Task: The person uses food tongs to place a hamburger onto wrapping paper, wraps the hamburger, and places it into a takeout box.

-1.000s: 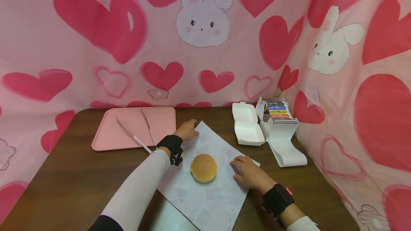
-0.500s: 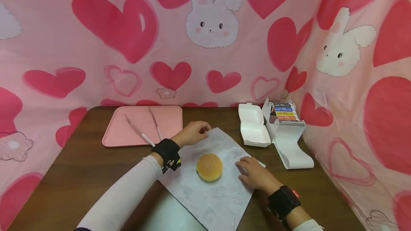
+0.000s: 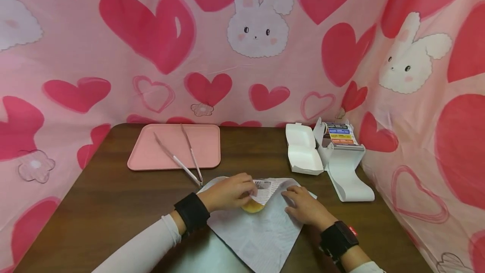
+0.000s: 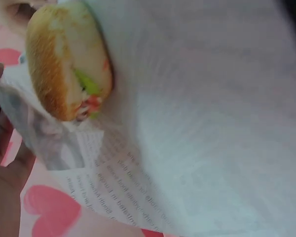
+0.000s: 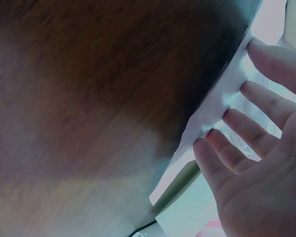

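Observation:
My left hand pinches the far corner of a newsprint-patterned wrapping paper and holds it folded over a burger. Only the near edge of the bun shows in the head view. From the left wrist, the burger appears side-on, with green and red filling between the bun halves and the lifted paper next to it. My right hand lies at the right part of the sheet, fingers apart. The right wrist view has its fingertips touching the paper near its edge.
Behind the left hand, tongs lean on a pink tray. An open white takeaway box stands at the back right, beside a white dispenser with a paper strip hanging out. A pink printed curtain encloses the wooden table.
My left hand has taken the paper's far corner and drawn it toward me over the burger, now mostly covered. The right hand stays on the paper. The head view has shifted slightly left.

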Demonstrator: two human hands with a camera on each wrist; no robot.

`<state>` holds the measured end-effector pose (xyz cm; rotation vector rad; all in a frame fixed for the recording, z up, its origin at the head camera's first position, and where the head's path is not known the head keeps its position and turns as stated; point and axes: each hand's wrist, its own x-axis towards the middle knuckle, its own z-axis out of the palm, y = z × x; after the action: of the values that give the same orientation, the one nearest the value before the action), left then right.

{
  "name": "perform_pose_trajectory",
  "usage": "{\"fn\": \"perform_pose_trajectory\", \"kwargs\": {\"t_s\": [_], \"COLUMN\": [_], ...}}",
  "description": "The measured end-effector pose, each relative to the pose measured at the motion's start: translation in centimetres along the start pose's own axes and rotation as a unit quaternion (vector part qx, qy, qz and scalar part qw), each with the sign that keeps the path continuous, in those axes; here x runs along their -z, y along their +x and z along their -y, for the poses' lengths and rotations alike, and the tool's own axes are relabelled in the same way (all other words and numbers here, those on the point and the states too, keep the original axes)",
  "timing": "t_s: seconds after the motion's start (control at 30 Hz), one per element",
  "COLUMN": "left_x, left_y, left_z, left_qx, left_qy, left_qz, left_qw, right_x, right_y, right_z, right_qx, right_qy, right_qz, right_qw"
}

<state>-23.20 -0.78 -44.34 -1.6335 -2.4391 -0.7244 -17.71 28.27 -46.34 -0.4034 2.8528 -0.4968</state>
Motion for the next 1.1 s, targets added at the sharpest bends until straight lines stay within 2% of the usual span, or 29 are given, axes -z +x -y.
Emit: {"fn": "perform_pose_trajectory", "kwargs": {"t_s": [0.2,0.37,0.47,0.57,0.73,0.9,1.1], "left_x": [-0.8,-1.0,-1.3,-1.6,-1.9,-2.1,-2.3], "left_y": [-0.8,-1.4,-1.7,-2.1,-2.4,-2.1,-1.3], "left_z": [-0.8,-1.1,-1.1,-1.1,-1.4,-2.1,-2.2], "left_qx": [-0.054,-0.095,-0.107,-0.106,-0.076,0.011,0.091], "left_qy": [0.091,0.133,0.148,0.168,0.19,0.165,0.133], "left_qz": [-0.015,-0.026,-0.034,-0.036,-0.017,-0.003,0.006], "left_qw": [0.9943,0.9863,0.9825,0.9794,0.9786,0.9863,0.9869], "right_x": [-0.2,-0.4,-0.4,-0.4,-0.5,-0.7,-1.0], "right_y": [0.0,0.0,0.0,0.0,-0.1,-0.2,-0.2], "right_z": [0.0,0.0,0.1,0.1,0.2,0.4,0.7], "right_qx": [0.01,0.02,0.01,0.005,0.025,0.047,0.033], "right_qy": [0.002,-0.008,-0.01,-0.016,-0.034,-0.047,-0.04], "right_qz": [-0.01,-0.018,-0.015,-0.013,-0.031,-0.064,-0.073], "right_qw": [1.0,1.0,1.0,1.0,0.999,0.996,0.996]}}
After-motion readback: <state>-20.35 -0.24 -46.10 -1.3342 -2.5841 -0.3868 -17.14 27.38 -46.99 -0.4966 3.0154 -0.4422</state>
